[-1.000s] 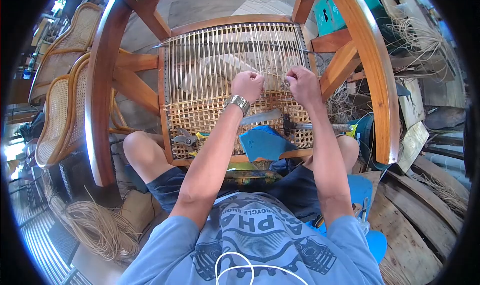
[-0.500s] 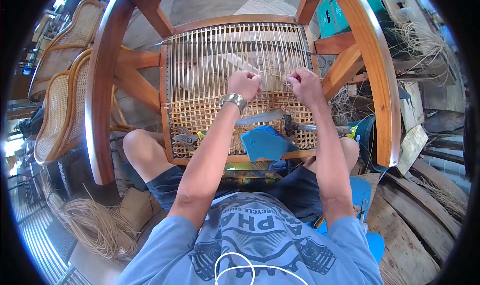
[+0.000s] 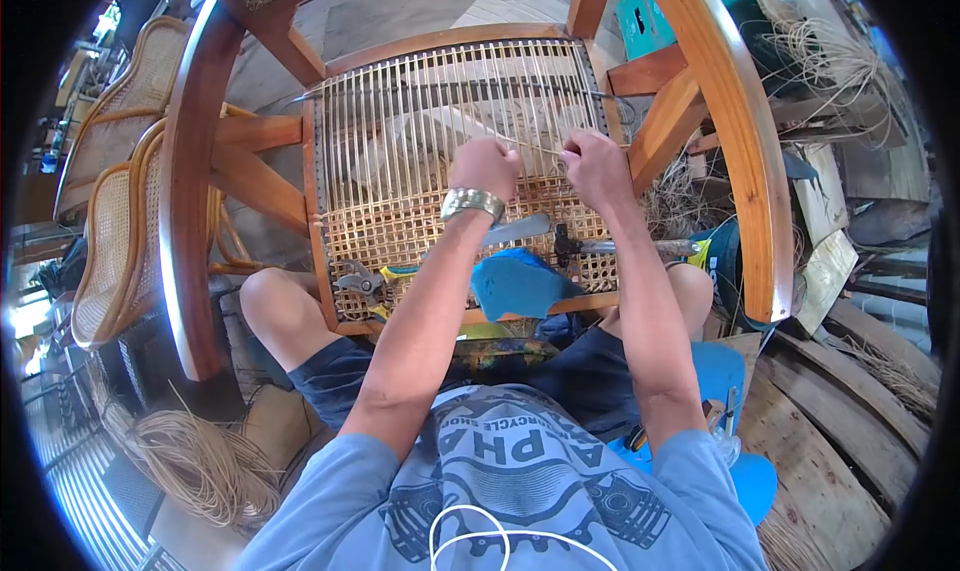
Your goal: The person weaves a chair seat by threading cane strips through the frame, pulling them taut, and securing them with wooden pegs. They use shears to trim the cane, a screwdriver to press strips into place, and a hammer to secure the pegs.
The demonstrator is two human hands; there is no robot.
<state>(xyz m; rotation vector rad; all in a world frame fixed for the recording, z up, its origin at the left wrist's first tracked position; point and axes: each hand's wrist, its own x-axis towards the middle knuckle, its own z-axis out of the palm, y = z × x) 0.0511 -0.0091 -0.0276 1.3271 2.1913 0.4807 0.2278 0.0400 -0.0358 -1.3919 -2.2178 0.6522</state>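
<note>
A wooden chair frame in front of me carries a half-woven cane seat [image 3: 385, 226]: lengthwise strands run at the far part, a checked weave at the near part. Above it, my left hand [image 3: 485, 167], with a watch at the wrist, is closed on one end of a thin cane strand [image 3: 538, 148]. The strand stretches across to my right hand [image 3: 597, 169], whose fingers are pinched on it. On the near weave lie pruning shears [image 3: 360, 283], a flat metal blade [image 3: 517, 229], a hammer [image 3: 610, 247] and a blue cloth-like piece [image 3: 522, 286].
Chair legs [image 3: 188, 201] rise at both sides of the seat. Rattan chairs [image 3: 105, 241] stand at the left, above a coil of cane [image 3: 205, 466]. At the right are a green crate [image 3: 655, 21], loose cane [image 3: 830, 66] and wooden boards [image 3: 815, 451].
The chair and the tools on it have shifted slightly left in view. Both hands still hold the strand, with my right hand a little further left.
</note>
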